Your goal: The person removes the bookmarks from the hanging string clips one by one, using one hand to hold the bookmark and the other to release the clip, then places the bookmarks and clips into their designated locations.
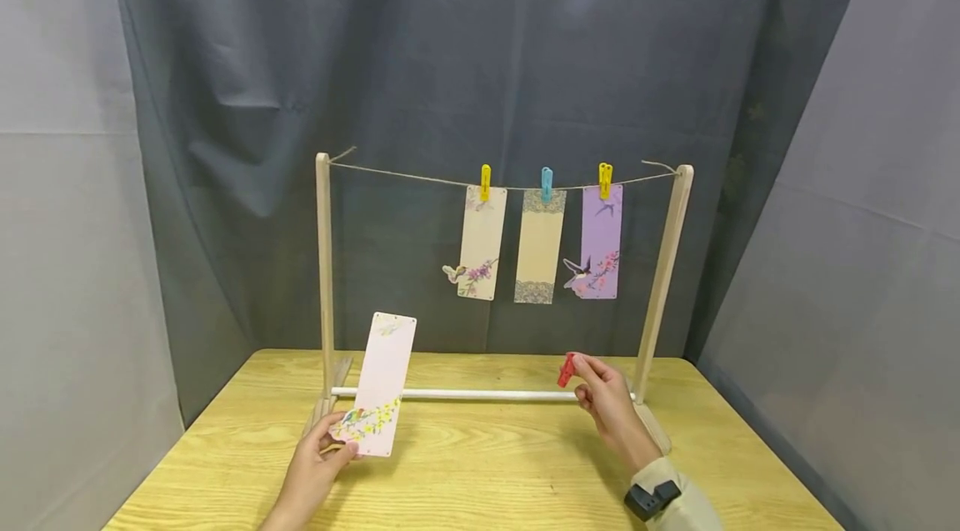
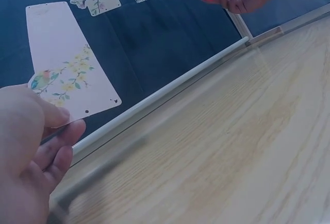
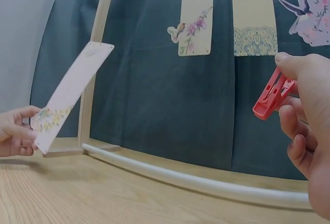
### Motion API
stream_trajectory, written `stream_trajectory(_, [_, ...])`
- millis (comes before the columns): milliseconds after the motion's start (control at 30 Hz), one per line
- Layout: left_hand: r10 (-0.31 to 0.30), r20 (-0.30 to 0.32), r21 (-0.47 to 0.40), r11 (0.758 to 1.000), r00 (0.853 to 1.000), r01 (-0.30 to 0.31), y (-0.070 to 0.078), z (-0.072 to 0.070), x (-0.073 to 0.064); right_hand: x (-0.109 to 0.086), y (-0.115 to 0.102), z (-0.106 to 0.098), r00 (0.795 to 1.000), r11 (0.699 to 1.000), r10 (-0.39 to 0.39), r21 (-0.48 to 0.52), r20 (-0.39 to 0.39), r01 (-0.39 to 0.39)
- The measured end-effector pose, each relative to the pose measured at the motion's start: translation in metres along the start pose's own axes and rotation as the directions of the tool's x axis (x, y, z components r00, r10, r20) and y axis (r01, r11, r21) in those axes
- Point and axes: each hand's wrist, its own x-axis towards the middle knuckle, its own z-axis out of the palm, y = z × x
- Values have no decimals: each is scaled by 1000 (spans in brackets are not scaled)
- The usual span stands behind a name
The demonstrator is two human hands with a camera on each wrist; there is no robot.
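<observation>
My left hand [image 1: 313,464] pinches the lower left corner of a pale pink bookmark [image 1: 386,373] with yellow blossoms and a bird, holding it nearly upright above the table. In my right hand [image 1: 609,406], thumb and fingers pinch a red clothespin [image 1: 567,370], which the right wrist view shows close up. Behind them a string [image 1: 420,176] carries three hanging bookmarks: a cream one [image 1: 480,239] under a yellow clothespin [image 1: 485,182], a beige lace-patterned one [image 1: 539,247] under a blue clothespin [image 1: 547,183], and a purple one [image 1: 602,239] under another yellow clothespin [image 1: 605,180].
The string runs between a left wooden post [image 1: 326,264] and a right wooden post [image 1: 664,281]. A white rod [image 1: 487,395] joins their feet low across the wood-grain table [image 1: 465,473]. A dark curtain [image 1: 420,56] hangs behind the rack.
</observation>
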Motion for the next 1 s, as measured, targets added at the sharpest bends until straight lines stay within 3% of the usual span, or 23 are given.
stream_trajectory(233, [18,14,-17,1000,1000,-17,-2,-3,-4,-7,8,-11,998,998,21,-56,-55,-24])
stream_trajectory(467, [-63,30,-4,998,998,63,0,-7,-8,-12,18,-26,996,990,35,-134,-83,-46])
stream_trajectory(667, [-96,45,18,995,994,96,3,-14,-13,-14,27,-36,993,974,47,-217,-104,-69])
stream_trajectory(1000, [-107,89,13,994,990,106,5,-20,-18,-18,41,-43,989,973,46,-217,-140,-76])
